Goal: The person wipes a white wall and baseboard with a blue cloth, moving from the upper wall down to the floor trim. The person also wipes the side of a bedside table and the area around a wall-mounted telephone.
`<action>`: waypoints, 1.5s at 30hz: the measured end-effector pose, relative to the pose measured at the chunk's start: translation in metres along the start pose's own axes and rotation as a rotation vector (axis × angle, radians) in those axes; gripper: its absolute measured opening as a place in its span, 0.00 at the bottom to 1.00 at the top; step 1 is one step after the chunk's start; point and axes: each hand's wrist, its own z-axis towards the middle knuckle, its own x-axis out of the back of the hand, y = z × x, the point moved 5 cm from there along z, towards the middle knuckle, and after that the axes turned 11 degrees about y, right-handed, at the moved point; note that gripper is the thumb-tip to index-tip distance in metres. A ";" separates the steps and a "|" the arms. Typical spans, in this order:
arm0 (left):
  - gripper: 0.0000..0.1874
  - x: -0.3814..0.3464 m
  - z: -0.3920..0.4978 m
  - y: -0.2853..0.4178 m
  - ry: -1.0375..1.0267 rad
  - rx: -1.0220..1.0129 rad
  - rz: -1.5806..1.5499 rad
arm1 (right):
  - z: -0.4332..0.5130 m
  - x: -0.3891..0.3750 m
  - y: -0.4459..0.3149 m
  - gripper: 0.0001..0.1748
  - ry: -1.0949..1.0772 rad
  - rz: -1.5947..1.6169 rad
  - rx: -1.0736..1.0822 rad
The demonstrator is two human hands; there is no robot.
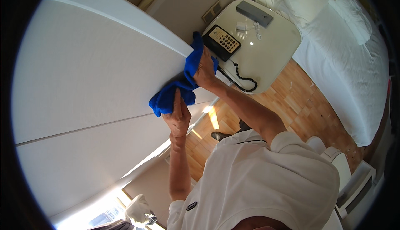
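My left hand (177,119) grips the lower part of a blue cloth (170,97) against a pale, smooth upright panel (90,64), its index finger extended over the fabric. Farther up and to the right, at the panel's edge, my right hand (206,69) holds blue cloth too, with folds around its fingers. The fabric looks continuous between the hands. Just beyond my right hand lies a black telephone (222,42) with a keypad and coiled cord, on a pale, rounded bedside table (281,42).
A grey box (254,13) and a white adapter with a cable (247,27) also lie on the table. To the right stands a bed with white bedding (340,70). A wood-patterned floor (300,105) carries small scraps. White furniture (356,189) is at lower right.
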 end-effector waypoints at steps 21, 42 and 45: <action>0.19 -0.023 -0.025 -0.002 -0.143 0.050 -0.015 | -0.071 0.001 0.125 0.23 -0.137 -0.249 -0.144; 0.19 -0.009 -0.026 -0.023 -0.146 0.005 -0.138 | -0.009 -0.007 0.004 0.35 0.126 -0.060 -0.054; 0.19 -0.010 -0.029 -0.027 -0.148 -0.023 -0.190 | -0.033 -0.005 0.040 0.34 0.046 -0.207 -0.181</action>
